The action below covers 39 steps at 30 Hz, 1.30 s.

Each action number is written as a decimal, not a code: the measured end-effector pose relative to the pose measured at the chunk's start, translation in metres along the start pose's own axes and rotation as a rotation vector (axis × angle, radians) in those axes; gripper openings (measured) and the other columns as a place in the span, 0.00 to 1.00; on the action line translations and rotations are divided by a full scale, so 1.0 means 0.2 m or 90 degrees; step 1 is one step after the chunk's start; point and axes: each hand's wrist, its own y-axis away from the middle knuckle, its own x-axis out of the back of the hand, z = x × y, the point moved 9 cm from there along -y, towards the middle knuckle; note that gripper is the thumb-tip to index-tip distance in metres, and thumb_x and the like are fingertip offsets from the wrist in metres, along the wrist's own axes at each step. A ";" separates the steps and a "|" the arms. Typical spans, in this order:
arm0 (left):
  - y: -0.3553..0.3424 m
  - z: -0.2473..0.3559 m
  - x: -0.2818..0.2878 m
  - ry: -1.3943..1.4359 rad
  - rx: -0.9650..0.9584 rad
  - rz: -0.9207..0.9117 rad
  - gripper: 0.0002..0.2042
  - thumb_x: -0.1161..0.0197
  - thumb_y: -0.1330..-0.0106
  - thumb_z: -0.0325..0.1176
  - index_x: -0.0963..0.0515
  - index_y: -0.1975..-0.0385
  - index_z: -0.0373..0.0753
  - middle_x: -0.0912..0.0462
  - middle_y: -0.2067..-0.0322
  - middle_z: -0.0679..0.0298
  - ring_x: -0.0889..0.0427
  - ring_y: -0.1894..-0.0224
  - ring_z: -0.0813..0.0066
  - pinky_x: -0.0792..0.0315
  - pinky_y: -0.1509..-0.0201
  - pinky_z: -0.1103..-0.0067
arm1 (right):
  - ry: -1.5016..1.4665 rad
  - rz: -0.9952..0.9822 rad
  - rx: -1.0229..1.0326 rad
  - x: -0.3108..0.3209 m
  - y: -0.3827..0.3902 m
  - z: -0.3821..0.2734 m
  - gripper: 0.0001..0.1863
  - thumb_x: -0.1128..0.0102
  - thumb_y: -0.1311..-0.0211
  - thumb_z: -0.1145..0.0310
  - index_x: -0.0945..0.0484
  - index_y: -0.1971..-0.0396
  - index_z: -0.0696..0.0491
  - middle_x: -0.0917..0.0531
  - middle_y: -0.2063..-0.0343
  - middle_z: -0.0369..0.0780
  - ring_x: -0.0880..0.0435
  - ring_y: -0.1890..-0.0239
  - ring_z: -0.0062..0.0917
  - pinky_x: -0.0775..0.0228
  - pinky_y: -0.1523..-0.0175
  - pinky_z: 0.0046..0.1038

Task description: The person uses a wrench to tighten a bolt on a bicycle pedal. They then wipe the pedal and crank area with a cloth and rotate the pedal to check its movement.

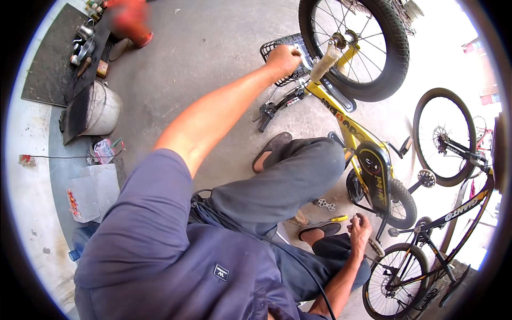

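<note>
A small yellow bicycle (pixel 345 124) stands in front of me, its spoked front wheel (pixel 393 80) at the top of the view. My left hand (pixel 284 60) reaches out, fingers closed, beside the black mesh basket (pixel 268 52); what they hold, if anything, is hidden. A beige-covered tube (pixel 324 65) runs from the yellow frame toward the wheel hub. Low on the right, my right hand (pixel 360 229) is near the black chain guard (pixel 372 176) and a pedal (pixel 377 247). Its fingers are curled together, and I cannot make out anything in them.
A yellow-handled screwdriver (pixel 339 218) lies on the floor by my shoe, next to a metal part (pixel 324 205). A black bicycle (pixel 453 213) is at the right. Along the left are a whitish bucket (pixel 104 109), flattened cardboard (pixel 95 192) and a blurred red object (pixel 130 21).
</note>
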 end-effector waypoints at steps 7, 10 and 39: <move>0.00 -0.16 -0.22 0.175 0.098 -0.046 0.10 0.38 0.40 0.31 0.19 0.63 0.34 0.18 0.73 0.64 0.22 0.73 0.80 0.27 0.70 0.81 | -0.032 -0.001 -0.055 -0.11 0.13 0.02 0.17 0.44 0.36 0.65 0.23 0.55 0.63 0.18 0.76 0.41 0.21 0.80 0.19 0.30 0.75 0.19; -0.04 -0.14 -0.28 0.218 0.107 -0.063 0.08 0.40 0.38 0.33 0.19 0.66 0.35 0.22 0.78 0.68 0.26 0.77 0.82 0.31 0.75 0.83 | 0.029 -0.029 -0.041 -0.17 0.10 0.00 0.17 0.44 0.38 0.65 0.22 0.56 0.62 0.18 0.75 0.43 0.20 0.76 0.25 0.29 0.69 0.24; -0.14 -0.18 -0.47 0.410 0.266 -0.097 0.23 0.41 0.37 0.54 0.30 0.50 0.44 0.24 0.55 0.64 0.23 0.53 0.65 0.29 0.50 0.60 | 0.141 -0.286 0.272 -0.35 -0.15 -0.68 0.12 0.39 0.47 0.70 0.26 0.65 0.60 0.21 0.71 0.52 0.21 0.65 0.48 0.31 0.59 0.43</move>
